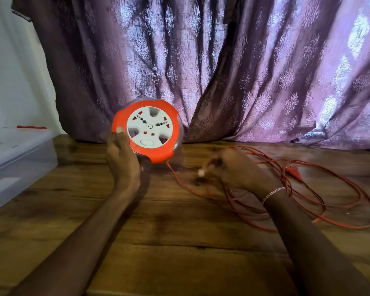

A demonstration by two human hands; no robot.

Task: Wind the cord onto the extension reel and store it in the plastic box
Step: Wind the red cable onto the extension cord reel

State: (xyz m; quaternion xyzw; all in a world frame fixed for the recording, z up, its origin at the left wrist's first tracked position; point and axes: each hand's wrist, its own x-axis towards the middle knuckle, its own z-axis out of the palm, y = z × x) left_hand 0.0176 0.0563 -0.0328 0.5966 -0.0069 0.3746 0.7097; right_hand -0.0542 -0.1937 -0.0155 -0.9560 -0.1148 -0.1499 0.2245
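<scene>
Extension reel is held upright by the left hand, thumb pressed on its orange rim. Right hand is blurred over the cord, which lies looped on the wooden surface; its grip cannot be told. Plastic box is set far left.

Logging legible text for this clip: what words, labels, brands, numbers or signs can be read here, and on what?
None can be read.
Round orange and white extension reel in the left hand: white oval on its face, no legible marking.
Translucent plastic box: pale patch on its side, too blurred.
Small white piece pinched by the right hand: motion-blurred.
</scene>
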